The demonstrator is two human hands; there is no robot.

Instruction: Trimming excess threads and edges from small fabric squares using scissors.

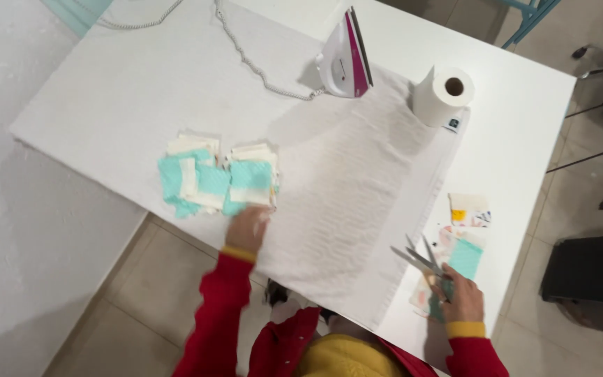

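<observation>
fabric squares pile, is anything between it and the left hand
Nothing visible. The left hand is already at the near edge of the teal and cream fabric squares, with only the white pressing cloth beside it. The right hand holds scissors far off.

Around the white cloth (343, 188) on the bench (106, 91), the widest free room is its own middle, where nothing stands. At its far edge the upright iron (345, 54) with its cord (259, 70) and the paper roll (442, 94) block the way. To its left lie fabric squares (218, 178), to its right small fabric pieces (463, 237) and open scissors (420, 260).
</observation>
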